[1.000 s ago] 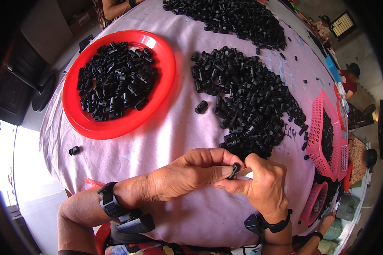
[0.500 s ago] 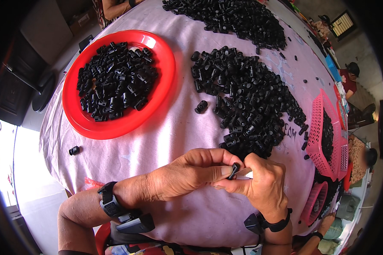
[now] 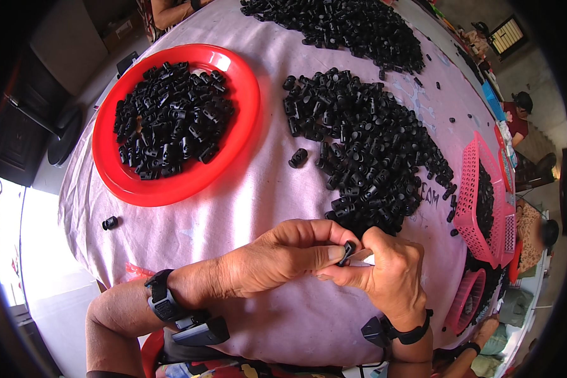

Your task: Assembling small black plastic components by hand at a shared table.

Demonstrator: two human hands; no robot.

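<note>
Between the thumb and forefinger of my left hand [image 3: 290, 255] is a small black plastic cord lock [image 3: 346, 252]. My right hand [image 3: 390, 268] is closed round a thin, pale, blade-like tool [image 3: 365, 259], its tip close against the cord lock. Most of the tool is hidden by my fingers, so its exact kind is unclear. Just beyond both hands lies a large pile of similar black cord locks [image 3: 372, 145]. A red round tray [image 3: 246, 145] heaped with more of them stands to the left.
Another heap of black pieces [image 3: 353, 28] lies at the far side of the pink cloth [image 3: 258, 189]. One loose piece [image 3: 109, 223] rests at the left. Pink baskets [image 3: 469, 208] stand at the right. Another person's arm [image 3: 485, 334] shows at lower right.
My hands, the cord lock and the tool look almost unmoved. The other person's hand at the lower right has shifted slightly.
</note>
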